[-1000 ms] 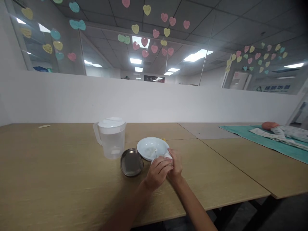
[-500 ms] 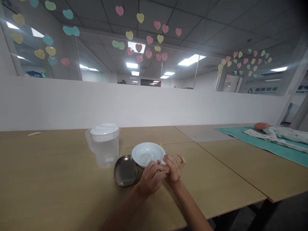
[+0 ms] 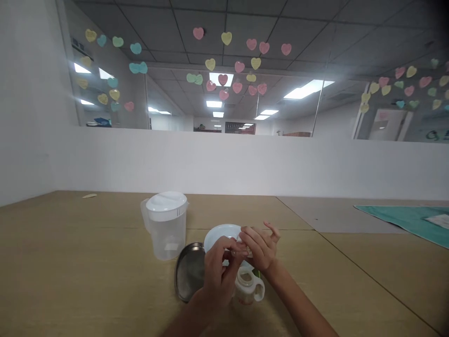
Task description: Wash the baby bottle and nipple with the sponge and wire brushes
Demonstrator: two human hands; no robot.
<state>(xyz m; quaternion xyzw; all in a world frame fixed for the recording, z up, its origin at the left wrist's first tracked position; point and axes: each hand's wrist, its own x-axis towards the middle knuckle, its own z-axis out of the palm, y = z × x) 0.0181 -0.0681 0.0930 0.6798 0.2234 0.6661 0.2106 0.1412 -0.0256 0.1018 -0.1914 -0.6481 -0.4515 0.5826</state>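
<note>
Above the near side of a white bowl (image 3: 214, 234), my two hands meet around a small white and clear piece (image 3: 239, 239). Its kind is mostly hidden by my fingers. My left hand (image 3: 220, 264) pinches it from the left with bent fingers. From the other side my right hand (image 3: 261, 245) curls over it, little finger raised. Just below them stands a small clear bottle with a white handle (image 3: 245, 288), its top uncovered. Something green (image 3: 257, 272) shows partly behind the bottle.
Left of the bowl lies a metal tray (image 3: 189, 271), partly behind my left hand. A lidded clear plastic pitcher (image 3: 168, 231) stands farther left. A teal cloth (image 3: 396, 217) covers the far right table. A white wall (image 3: 224, 164) rises behind.
The view has turned left and tipped, so the table things appear farther right and lower. The handled bottle now shows below my hands. Both hands still hold the small piece.
</note>
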